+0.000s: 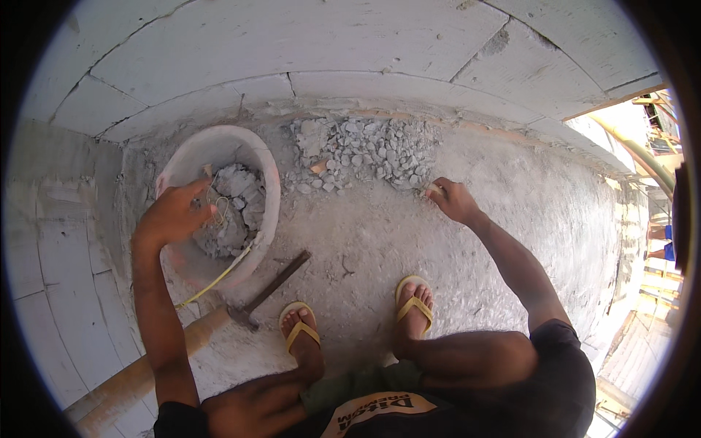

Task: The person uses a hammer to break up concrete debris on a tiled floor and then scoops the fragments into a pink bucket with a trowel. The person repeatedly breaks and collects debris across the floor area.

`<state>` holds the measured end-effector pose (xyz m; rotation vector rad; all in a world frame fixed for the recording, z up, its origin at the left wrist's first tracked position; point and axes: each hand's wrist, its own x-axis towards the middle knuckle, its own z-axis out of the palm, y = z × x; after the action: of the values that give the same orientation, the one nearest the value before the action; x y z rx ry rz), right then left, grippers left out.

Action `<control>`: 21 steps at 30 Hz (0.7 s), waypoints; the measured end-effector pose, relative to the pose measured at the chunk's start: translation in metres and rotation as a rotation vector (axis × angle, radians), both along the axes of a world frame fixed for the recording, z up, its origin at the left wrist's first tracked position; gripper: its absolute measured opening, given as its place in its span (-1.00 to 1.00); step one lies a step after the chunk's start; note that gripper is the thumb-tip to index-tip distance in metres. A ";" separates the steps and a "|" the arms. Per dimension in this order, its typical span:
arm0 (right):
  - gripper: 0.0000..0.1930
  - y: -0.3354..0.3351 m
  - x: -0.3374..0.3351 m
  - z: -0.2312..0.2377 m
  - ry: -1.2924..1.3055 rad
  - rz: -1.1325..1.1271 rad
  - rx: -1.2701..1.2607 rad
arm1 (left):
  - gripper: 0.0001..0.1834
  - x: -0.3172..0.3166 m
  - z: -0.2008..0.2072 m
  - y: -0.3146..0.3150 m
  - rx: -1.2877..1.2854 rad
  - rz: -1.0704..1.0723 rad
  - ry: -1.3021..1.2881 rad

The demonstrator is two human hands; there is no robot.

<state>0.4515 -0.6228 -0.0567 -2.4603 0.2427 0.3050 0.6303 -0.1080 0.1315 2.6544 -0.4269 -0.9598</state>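
My left hand point(174, 213) hovers over the near left side of a dusty round bucket point(272, 182), its thumb and fingers apart. Grey lumps of rubble point(241, 191) lie inside, and a thin loop of string or wire shows beside my fingertips. Whether those fingers touch it is unclear. On the right, my right hand point(456, 201) is low over the floor at the edge of a spread of broken grey stone chips point(380, 153). Its fingers are pinched on a small pale piece point(435, 189) that looks like rubble.
A hammer point(281, 280) lies on the dusty concrete floor point(504, 241) between the bucket and my sandalled feet. Yellowish cord point(219, 277) runs over the bucket's near rim. Pale block walls point(350, 44) stand ahead and at left. A round pole point(146, 372) lies at lower left.
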 end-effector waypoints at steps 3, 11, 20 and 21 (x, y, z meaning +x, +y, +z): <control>-0.54 0.012 0.034 -0.006 0.010 -0.117 -0.008 | -0.44 0.023 -0.021 0.032 -0.172 0.083 -0.378; -0.54 0.021 0.044 -0.005 0.021 -0.171 -0.109 | -0.55 0.116 -0.109 0.112 -0.326 0.402 -0.651; -0.57 0.020 0.019 0.027 0.030 -0.131 -0.127 | -0.41 0.127 -0.153 0.115 -0.649 0.819 -0.227; -0.58 0.021 0.017 0.031 0.029 -0.132 -0.116 | -0.43 0.129 -0.156 0.124 -0.617 0.761 -0.278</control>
<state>0.4684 -0.6014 -0.0261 -2.5405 0.4440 0.2764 0.7591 0.0163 -0.0250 2.0805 0.2149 -0.1746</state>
